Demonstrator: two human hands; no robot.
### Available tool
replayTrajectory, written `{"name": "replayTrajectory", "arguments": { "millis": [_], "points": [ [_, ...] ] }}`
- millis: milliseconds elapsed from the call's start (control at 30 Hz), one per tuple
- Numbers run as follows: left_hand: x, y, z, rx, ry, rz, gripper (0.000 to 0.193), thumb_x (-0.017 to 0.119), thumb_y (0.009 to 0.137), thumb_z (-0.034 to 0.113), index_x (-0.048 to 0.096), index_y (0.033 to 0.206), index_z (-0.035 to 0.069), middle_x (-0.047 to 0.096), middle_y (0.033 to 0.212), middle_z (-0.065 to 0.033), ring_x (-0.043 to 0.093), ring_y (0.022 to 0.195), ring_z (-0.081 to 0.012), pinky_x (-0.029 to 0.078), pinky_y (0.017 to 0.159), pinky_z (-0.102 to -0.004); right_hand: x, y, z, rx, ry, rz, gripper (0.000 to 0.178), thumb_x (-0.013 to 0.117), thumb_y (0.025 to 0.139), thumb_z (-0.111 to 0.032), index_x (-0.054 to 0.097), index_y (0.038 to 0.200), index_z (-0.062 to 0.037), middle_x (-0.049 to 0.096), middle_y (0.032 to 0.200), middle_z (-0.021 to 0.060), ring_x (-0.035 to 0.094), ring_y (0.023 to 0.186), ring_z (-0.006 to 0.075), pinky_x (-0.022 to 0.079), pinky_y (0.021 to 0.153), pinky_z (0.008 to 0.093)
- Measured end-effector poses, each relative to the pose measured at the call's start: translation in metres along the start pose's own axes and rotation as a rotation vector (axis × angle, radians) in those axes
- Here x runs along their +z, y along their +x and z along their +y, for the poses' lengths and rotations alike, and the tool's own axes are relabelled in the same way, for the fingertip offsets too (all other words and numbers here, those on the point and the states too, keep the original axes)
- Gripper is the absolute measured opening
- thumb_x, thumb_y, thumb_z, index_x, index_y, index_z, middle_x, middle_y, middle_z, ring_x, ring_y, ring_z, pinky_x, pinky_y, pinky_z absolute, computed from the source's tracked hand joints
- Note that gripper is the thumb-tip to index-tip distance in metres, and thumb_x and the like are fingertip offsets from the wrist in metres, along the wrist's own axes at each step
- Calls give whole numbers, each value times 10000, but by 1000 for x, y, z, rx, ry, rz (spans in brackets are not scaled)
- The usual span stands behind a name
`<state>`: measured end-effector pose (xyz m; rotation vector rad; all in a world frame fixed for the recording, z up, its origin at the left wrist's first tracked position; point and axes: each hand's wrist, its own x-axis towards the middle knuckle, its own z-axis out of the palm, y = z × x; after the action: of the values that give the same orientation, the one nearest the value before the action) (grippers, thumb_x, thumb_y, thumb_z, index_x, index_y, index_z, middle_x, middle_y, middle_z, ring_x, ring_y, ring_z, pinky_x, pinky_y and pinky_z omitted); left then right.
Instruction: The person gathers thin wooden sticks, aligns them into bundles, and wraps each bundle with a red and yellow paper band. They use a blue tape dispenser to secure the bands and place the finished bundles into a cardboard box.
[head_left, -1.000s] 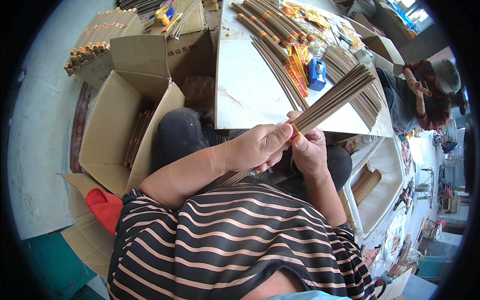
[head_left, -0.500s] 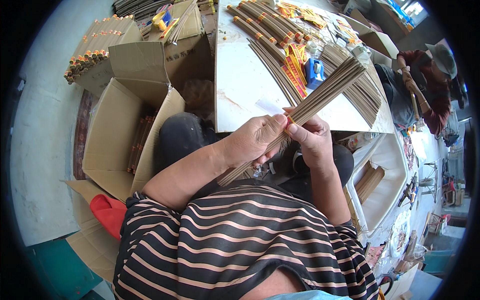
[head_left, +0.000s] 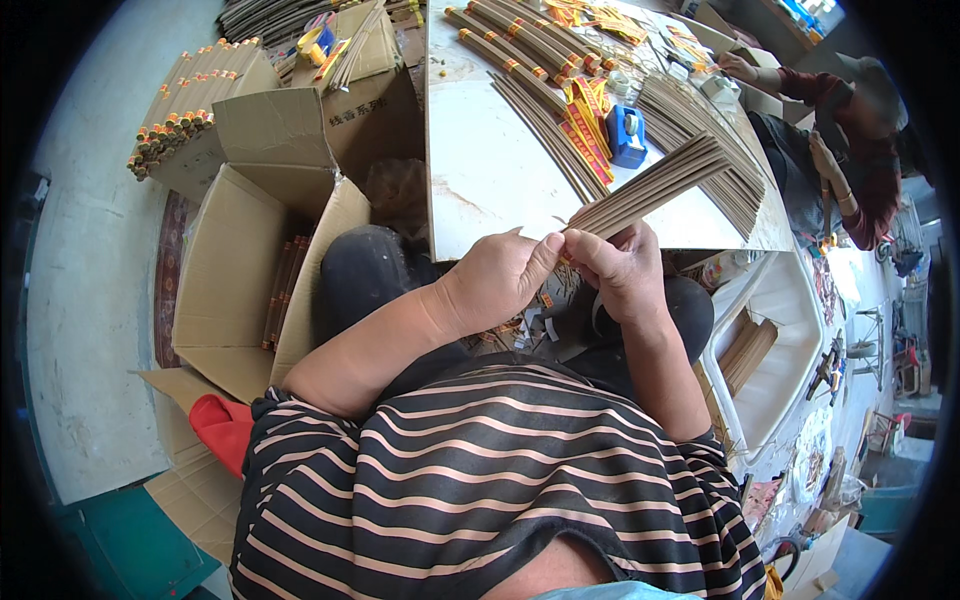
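A bundle of brown incense sticks (head_left: 655,187) is held over the table's near edge, its fanned far end pointing up to the right. My left hand (head_left: 500,275) pinches the bundle at its lower end, thumb on top. Beside it, my right hand (head_left: 622,268) closes round the same end, its thumb against the left thumb. A bit of red and yellow band shows under the fingertips; most of it is hidden by my hands. A blue tape dispenser (head_left: 627,137) and a pile of red and yellow paper labels (head_left: 587,125) lie just beyond the bundle.
Loose sticks (head_left: 715,150) and banded bundles (head_left: 515,55) lie on the white table (head_left: 470,170). An open carton (head_left: 225,260) with several bundles stands at left, stacked bundles (head_left: 200,85) behind it. At right are a white tub (head_left: 790,350) and a co-worker (head_left: 850,130).
The bundle has swung to a flatter angle, and its lower end no longer sticks out below my hands. My left hand has shifted slightly left. The co-worker has reached an arm toward the table.
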<state>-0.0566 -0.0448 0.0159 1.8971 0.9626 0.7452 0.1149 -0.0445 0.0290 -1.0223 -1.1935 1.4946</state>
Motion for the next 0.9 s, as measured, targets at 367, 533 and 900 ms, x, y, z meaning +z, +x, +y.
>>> {"name": "replayTrajectory", "arguments": {
  "millis": [367, 533, 900],
  "points": [
    [11, -4, -11, 313, 134, 142, 409, 509, 899, 78, 382, 1275, -23, 573, 1055, -255, 626, 905, -292, 491, 775, -303, 1, -8, -5, -43, 15, -2, 217, 683, 783, -111, 563, 902, 26, 616, 794, 51, 573, 698, 84, 478, 631, 223],
    [17, -4, -17, 376, 298, 165, 709, 618, 792, 24, 205, 1369, 21, 555, 1044, -263, 616, 877, -357, 521, 706, -343, -4, -6, -5, -7, -86, -7, 212, 688, 786, -137, 560, 866, 12, 590, 694, 37, 507, 531, 54, 411, 461, 182],
    [20, 5, -34, 428, 807, 185, 637, 509, 827, 40, 159, 1319, -164, 504, 914, -228, 597, 744, -300, 545, 635, -314, -13, 12, 10, 45, -127, 6, 304, 697, 796, -238, 553, 853, 23, 572, 654, 44, 503, 497, 68, 418, 412, 199]
  ]
}}
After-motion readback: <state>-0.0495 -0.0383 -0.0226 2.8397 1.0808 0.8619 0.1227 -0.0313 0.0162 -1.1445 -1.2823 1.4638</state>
